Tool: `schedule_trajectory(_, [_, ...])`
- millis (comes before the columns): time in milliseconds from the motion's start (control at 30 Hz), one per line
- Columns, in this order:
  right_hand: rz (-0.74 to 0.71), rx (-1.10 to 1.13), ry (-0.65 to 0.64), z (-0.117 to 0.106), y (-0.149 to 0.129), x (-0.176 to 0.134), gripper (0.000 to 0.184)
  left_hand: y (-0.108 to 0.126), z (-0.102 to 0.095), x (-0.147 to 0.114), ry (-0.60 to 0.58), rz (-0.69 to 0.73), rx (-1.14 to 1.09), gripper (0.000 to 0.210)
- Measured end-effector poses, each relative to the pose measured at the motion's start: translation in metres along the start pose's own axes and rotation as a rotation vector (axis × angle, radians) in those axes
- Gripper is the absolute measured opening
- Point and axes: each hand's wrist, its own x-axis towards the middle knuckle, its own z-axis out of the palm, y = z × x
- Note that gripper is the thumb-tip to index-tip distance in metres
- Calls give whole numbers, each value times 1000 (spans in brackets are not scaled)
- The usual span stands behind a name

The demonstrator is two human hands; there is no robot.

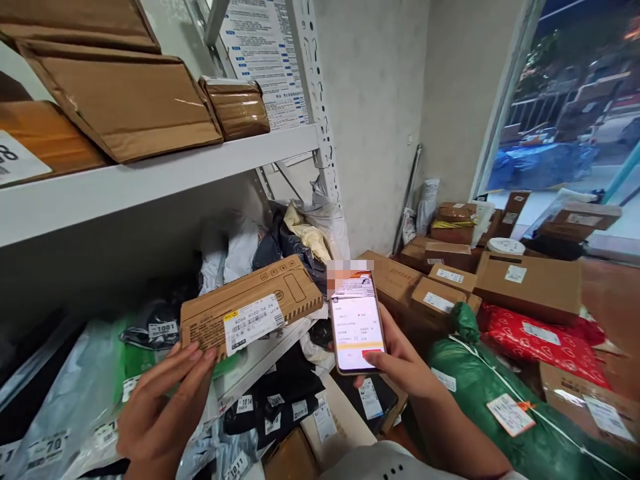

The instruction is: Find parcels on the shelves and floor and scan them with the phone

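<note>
My left hand grips the lower left corner of a flat brown cardboard box, fingers on its front face. A white shipping label with a yellow mark is stuck on the box, facing me. In my right hand is a smartphone, held upright just right of the box, its screen lit. My right thumb lies over a red button low on the screen. Box and phone are apart. Part of the phone's top is pixelated.
A white metal shelf carries cardboard boxes at upper left. Bagged parcels with number tags fill the lower level. On the right floor are stacked cartons, a red parcel and a green sack. A window is behind.
</note>
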Motion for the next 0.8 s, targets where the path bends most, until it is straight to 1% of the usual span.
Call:
schedule_trajectory(33, [3,3,19,-4,-1,-1,97,6,0,6,-18,51,30,38])
schedule_trajectory(67, [4,7,41,-7,-1,-1,95,15,1,13,-5,111,71,42])
schedule_trajectory(100, [1,14,64,-11,0,-1,92,24,3,21,82,136,136,50])
schedule_trajectory(133, [-3,20,80,-14,0,0,90,33,6,28,194,169,199,59])
schedule_trajectory(167, [-11,25,90,-16,0,1,87,40,10,35,274,206,244,65])
schedule_trajectory(200, [-17,28,93,-19,1,2,84,47,13,41,322,238,277,68])
schedule_trajectory(233, [-16,29,87,-21,0,3,82,51,16,45,337,269,296,68])
schedule_trajectory(300, [-7,30,72,-23,0,5,81,55,17,49,318,282,320,64])
schedule_trajectory(400, [-7,27,68,-25,-3,6,84,55,12,48,304,267,333,61])
schedule_trajectory(567, [7,9,86,-24,-5,4,91,57,4,46,280,290,317,68])
schedule_trajectory(633, [13,6,96,-23,-5,3,95,60,2,49,255,299,320,70])
schedule_trajectory(700, [16,7,107,-21,-5,3,98,65,1,55,267,295,324,70])
schedule_trajectory(733, [21,9,116,-20,-5,2,98,68,1,58,267,271,313,69])
schedule_trajectory(800, [33,12,141,-17,-7,1,97,72,0,66,245,177,256,65])
